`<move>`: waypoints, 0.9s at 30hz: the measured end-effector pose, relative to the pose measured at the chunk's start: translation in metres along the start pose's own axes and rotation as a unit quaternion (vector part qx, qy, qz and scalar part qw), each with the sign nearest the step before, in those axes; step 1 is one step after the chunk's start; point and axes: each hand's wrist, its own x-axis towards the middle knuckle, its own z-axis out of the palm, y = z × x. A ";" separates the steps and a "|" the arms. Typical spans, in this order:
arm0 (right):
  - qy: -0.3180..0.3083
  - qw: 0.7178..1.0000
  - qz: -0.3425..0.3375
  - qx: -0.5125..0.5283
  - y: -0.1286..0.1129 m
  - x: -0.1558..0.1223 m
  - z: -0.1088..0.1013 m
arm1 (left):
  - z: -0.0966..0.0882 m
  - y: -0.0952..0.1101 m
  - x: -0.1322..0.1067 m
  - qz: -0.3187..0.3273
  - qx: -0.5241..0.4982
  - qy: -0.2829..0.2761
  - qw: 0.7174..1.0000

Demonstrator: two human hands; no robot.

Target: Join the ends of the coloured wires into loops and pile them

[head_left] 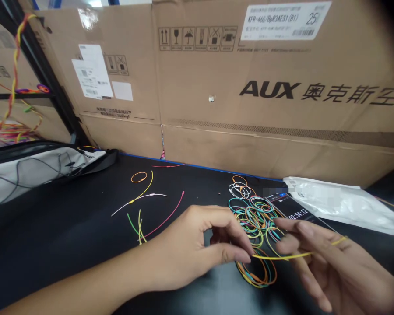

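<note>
Left hand (187, 249) pinches and right hand (335, 267) hooks a thin yellow elastic loop (292, 256), taut over tangled multicoloured elastic loops (252, 218) on the black bench (68, 249); a slipped grip risks snapping it into them.

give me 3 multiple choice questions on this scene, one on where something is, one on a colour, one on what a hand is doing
1. Where is the phone?
a) in the right hand
b) on the black tabletop
c) on the cardboard box

2. What colour is the cord running between the hands?
a) yellow
b) pink
c) white

3. What is the left hand doing?
a) lying flat
b) holding the phone
c) pinching the cord's end

1 b: it lies beside the pile of cord loops.
2 a: the stretched cord shows yellow.
3 c: thumb and finger close at the cord's end.
</note>
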 end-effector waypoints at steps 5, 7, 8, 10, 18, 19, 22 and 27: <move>0.025 0.996 -0.017 0.084 -0.005 0.017 -0.022 | 0.004 -0.003 0.001 0.005 -0.075 0.037 0.997; 0.045 0.993 -0.052 0.094 -0.007 0.018 -0.021 | 0.005 -0.005 0.002 0.007 -0.098 0.063 0.993; 0.051 0.992 -0.064 0.096 -0.007 0.017 -0.018 | 0.005 -0.006 0.002 0.009 -0.105 0.070 0.992; 0.057 0.991 -0.074 0.098 -0.005 0.015 -0.011 | 0.006 -0.006 0.002 0.013 -0.115 0.078 0.990; 0.036 0.994 -0.067 0.076 0.001 0.010 0.001 | 0.012 -0.007 0.000 0.053 -0.121 0.111 0.985; 0.026 0.995 -0.075 0.066 0.002 0.010 0.001 | 0.013 -0.008 0.000 0.062 -0.109 0.113 0.986; -0.006 0.996 -0.086 0.038 0.005 0.006 0.002 | 0.013 -0.011 0.001 0.098 -0.055 0.139 0.984; -0.020 0.994 -0.103 -0.031 0.006 0.005 0.005 | 0.015 -0.009 0.000 0.131 -0.019 0.182 0.974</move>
